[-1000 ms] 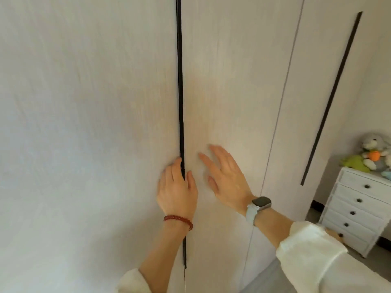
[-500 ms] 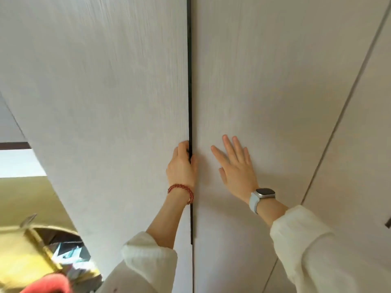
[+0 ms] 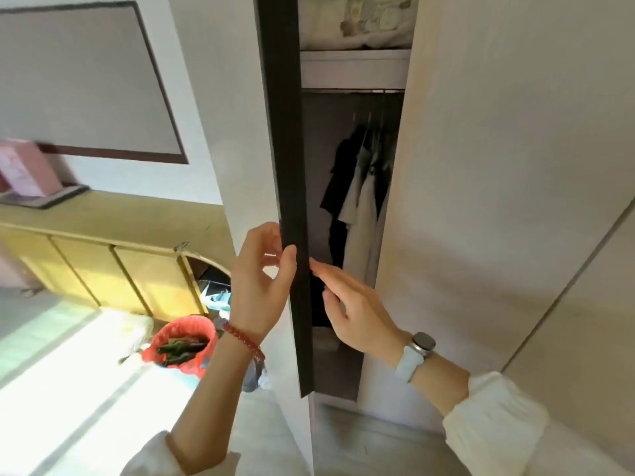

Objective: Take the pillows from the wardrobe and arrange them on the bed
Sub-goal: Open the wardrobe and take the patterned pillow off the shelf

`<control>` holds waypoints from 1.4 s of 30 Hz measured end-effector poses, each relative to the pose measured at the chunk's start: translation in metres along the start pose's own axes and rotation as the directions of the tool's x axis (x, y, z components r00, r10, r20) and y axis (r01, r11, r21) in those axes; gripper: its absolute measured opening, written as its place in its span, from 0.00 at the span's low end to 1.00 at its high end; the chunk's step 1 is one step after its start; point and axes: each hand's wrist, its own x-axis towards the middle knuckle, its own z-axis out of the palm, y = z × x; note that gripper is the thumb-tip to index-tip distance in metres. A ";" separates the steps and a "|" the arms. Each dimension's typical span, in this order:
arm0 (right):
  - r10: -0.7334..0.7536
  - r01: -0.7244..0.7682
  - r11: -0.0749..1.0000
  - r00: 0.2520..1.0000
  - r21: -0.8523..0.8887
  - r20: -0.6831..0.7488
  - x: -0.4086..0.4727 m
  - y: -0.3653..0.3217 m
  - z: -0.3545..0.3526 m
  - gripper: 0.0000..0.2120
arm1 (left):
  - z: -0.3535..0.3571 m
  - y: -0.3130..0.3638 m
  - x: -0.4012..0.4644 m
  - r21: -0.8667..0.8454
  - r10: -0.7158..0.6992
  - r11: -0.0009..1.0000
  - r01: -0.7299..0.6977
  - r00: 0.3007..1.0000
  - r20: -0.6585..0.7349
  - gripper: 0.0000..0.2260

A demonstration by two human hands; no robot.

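The wardrobe's left door [image 3: 285, 159] stands swung out towards me, its dark edge facing the camera. My left hand [image 3: 261, 283] grips that edge at mid height, thumb on the dark strip. My right hand [image 3: 354, 310] reaches with spread fingers into the gap, empty. On the wardrobe's top shelf [image 3: 354, 56] lies pale folded bedding or pillows [image 3: 357, 22], partly cut off by the frame. Below, dark and white clothes [image 3: 360, 187] hang from a rail. The right door [image 3: 498, 201] stays closed.
A red-lined bin [image 3: 178, 345] with dark rubbish stands on the floor at the left. Behind it runs a yellow cabinet [image 3: 103, 262] with a pink box [image 3: 24, 170] on top. Sunlight falls on the pale floor [image 3: 68, 389].
The left door has swung open under my left hand, exposing the wardrobe's inside. My right hand left the face of the right door and moved into the gap.
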 end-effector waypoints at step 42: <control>0.095 -0.298 0.829 0.909 -0.473 -0.405 0.110 0.119 -0.129 0.19 | 0.192 -0.058 0.185 -0.057 0.152 0.988 -0.141 0.939 0.308 0.18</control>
